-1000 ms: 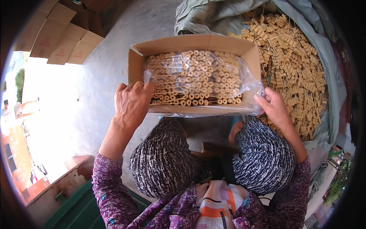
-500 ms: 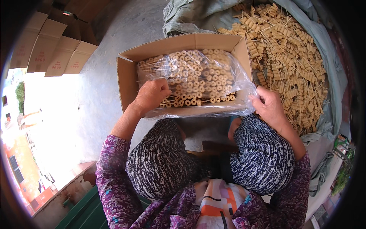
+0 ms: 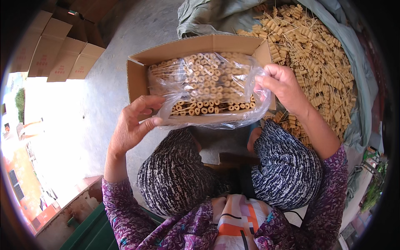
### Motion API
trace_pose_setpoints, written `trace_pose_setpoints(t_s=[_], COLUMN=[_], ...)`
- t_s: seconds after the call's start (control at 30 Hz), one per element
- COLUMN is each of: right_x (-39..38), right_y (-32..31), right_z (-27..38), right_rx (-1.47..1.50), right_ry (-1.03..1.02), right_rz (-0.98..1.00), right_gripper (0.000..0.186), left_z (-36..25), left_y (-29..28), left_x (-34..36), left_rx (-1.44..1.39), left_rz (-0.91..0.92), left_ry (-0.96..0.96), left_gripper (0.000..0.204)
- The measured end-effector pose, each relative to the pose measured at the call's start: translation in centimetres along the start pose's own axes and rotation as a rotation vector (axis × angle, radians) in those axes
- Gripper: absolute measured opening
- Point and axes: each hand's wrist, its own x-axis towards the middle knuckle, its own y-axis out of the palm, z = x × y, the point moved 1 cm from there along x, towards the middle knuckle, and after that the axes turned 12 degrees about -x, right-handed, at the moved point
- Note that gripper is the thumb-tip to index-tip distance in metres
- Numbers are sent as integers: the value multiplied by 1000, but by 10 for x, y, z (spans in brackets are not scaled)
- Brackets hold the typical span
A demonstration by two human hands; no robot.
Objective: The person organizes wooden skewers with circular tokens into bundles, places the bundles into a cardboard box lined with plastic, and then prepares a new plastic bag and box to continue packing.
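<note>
A cardboard box (image 3: pixel 138 79) sits above my knees, holding rows of pale tan ring-shaped pieces on thin sticks (image 3: pixel 204 109) beneath a crinkled clear plastic bag (image 3: pixel 196 87). My right hand (image 3: pixel 281 87) pinches the bag near the box's right end and lifts its edge. My left hand (image 3: pixel 135 123) is at the box's lower left corner, thumb and fingers apart and curved, with fingertips at the loose plastic.
A pile of loose tan pieces on sticks (image 3: pixel 316 75) lies right, inside a pale grey-green sheet (image 3: pixel 358 116). Cardboard boxes (image 3: pixel 60 56) stand upper left on the concrete floor (image 3: pixel 100 87). My patterned-trousered knees (image 3: pixel 166 175) are below the box, a green object (image 3: pixel 93 225) lower left.
My right hand has moved up with the plastic's edge, pulling it higher over the right end. My left hand has moved down and left from inside the box, its fingers spreading.
</note>
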Motion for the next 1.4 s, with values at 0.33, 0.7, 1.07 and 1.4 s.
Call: trace_pose_setpoints(t_s=[0.33, 0.7, 1.07, 1.4], right_x=[99, 133, 152, 128], right_y=[102, 167, 197, 88], right_z=[19, 3, 33, 75], right_rx=[196, 106, 322, -588], right_ry=[178, 156, 44, -188], right_rz=[398, 511, 719, 765], right_gripper=[15, 23, 61, 52], left_z=[11, 37, 30, 40], left_y=[22, 32, 27, 15], left_x=[-19, -2, 4, 17], left_rx=[787, 838, 706, 508], left_rz=[109, 34, -24, -227], left_ry=[191, 635, 585, 362], left_gripper=[88, 25, 21, 8])
